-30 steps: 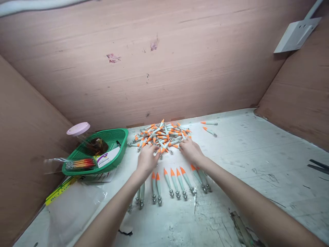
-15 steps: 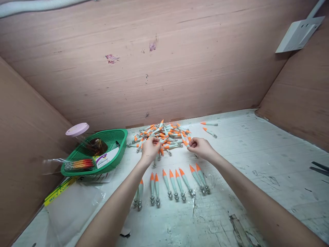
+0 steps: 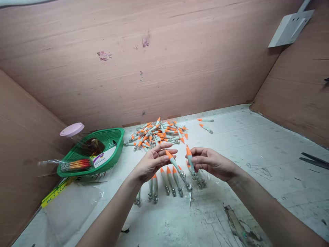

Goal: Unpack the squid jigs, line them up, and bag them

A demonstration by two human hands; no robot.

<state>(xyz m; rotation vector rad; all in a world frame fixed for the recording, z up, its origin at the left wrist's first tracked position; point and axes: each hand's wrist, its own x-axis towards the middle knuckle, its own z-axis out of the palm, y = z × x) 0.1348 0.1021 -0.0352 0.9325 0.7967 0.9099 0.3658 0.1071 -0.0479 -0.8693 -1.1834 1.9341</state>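
My left hand pinches one orange-tipped pale green squid jig by its orange end, lifted above the table. A second jig stands nearly upright in the fingertips of my right hand. Both hands hover over a row of jigs laid side by side, hooks pointing toward me. Farther back lies a loose pile of the same jigs against the wooden wall.
A green basket at the left holds packaged lures and a pink-lidded jar. Two stray jigs lie right of the pile. Clear plastic bags lie at front left. Dark tools rest at far right. Wooden walls enclose the worn white table.
Both hands drew back from the pile toward me, each lifting one jig above the row. The view tilted slightly.
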